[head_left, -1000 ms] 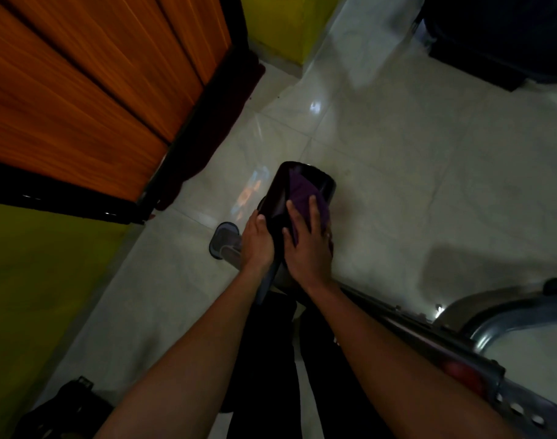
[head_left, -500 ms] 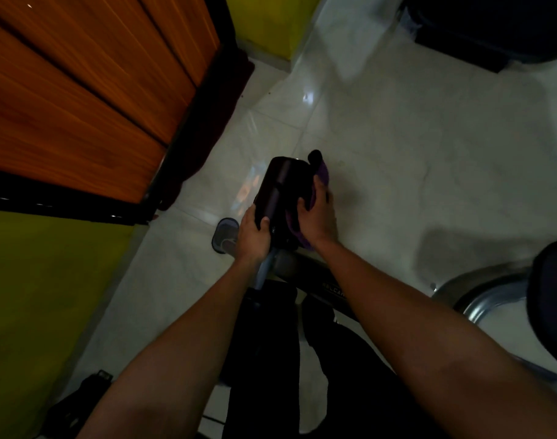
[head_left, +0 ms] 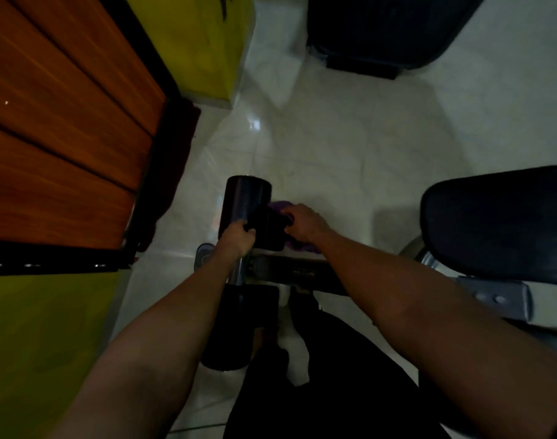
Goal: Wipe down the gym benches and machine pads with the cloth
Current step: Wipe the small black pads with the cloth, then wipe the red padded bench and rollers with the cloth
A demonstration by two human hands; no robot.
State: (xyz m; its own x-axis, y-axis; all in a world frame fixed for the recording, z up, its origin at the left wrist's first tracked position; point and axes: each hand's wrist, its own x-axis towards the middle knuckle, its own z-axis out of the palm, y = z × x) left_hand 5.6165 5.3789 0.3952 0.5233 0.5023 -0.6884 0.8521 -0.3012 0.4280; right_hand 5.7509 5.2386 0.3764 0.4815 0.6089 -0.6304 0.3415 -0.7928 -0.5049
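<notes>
A black roller pad [head_left: 245,201] stands on the end of a bench frame at the middle of the head view. My left hand [head_left: 236,239] grips its near end from the left. My right hand [head_left: 302,223] holds a purple cloth [head_left: 280,205] against the pad's right side, fingers curled round the cloth. Most of the cloth is hidden behind the pad and my hand. A second black roller pad [head_left: 233,327] sits lower on the same chrome post. A black bench pad [head_left: 498,223] lies at the right.
An orange wooden door [head_left: 65,131] with a black frame stands close on the left, beside yellow-green walls [head_left: 39,343]. Dark equipment [head_left: 388,30] sits at the top right. The bench's black beam [head_left: 302,274] and grey bracket [head_left: 495,299] run rightward over a white tiled floor [head_left: 350,137].
My right hand has slid with the cloth from the pad's top face round to its right side. My left hand keeps its grip. The view has shifted, showing more bench pad.
</notes>
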